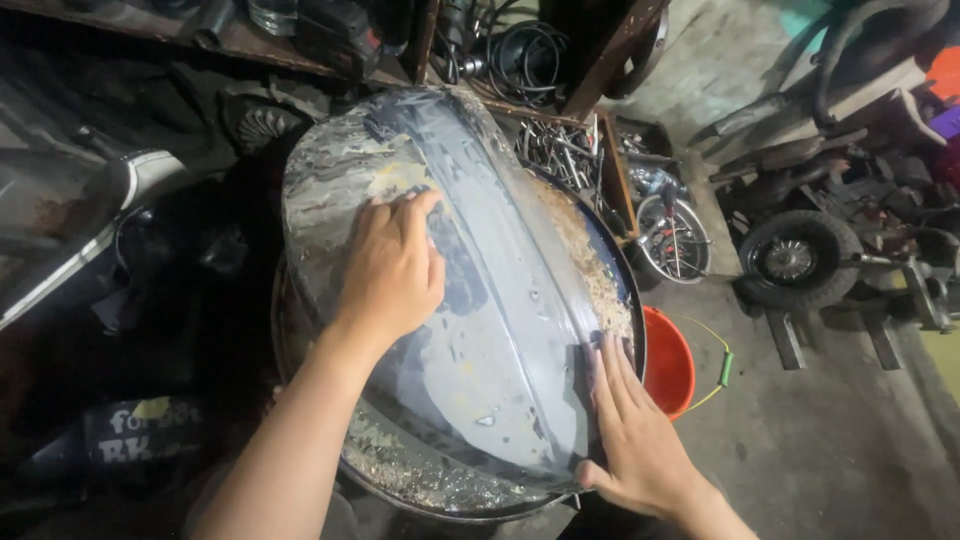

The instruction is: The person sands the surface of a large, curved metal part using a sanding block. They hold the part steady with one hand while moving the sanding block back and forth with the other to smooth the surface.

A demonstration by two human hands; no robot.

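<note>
Grey curved panel [500,300] (wet), left hand [392,270] flat, right hand [635,430] steadying edge

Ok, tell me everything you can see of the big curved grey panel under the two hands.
The curved grey sheet panel looks like painted metal, wet and smeared, with paint worn patchy at its far end and a raised ridge running lengthwise. It lies convex side up across a round rusty drum whose top holds gritty debris. The left hand presses flat on its upper surface; the right hand rests on its near right edge.
</note>
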